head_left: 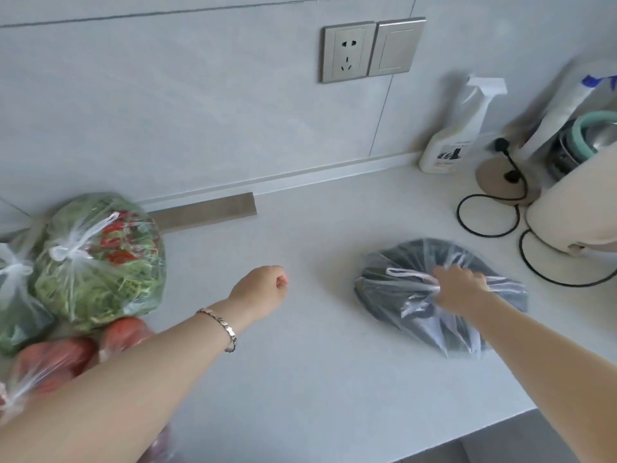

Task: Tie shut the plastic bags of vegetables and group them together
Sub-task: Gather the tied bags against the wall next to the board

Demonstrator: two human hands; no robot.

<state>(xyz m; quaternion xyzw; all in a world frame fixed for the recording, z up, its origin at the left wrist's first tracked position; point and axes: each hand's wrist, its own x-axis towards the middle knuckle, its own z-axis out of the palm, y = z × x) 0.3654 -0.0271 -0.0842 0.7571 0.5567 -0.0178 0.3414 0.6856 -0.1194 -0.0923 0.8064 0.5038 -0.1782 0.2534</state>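
Note:
A clear bag of dark vegetables [404, 275] lies on the right of the white counter [300, 345]. My right hand [459, 289] grips its gathered top where the handles bunch together. My left hand [263, 292] hovers over the counter's middle, fingers curled shut with nothing in them. At the left sit three knotted bags: one of green shoots with red chillies [100, 262], one of dark greens [15, 305] at the frame edge, and one of tomatoes [56, 359] partly hidden under my left forearm.
A spray bottle [450, 138], a round kettle base [500, 175] with a black looping cord [487, 215] and a cream appliance [574, 208] crowd the back right corner. A wall socket [349, 51] is above. The counter's front edge [467, 432] drops off at lower right.

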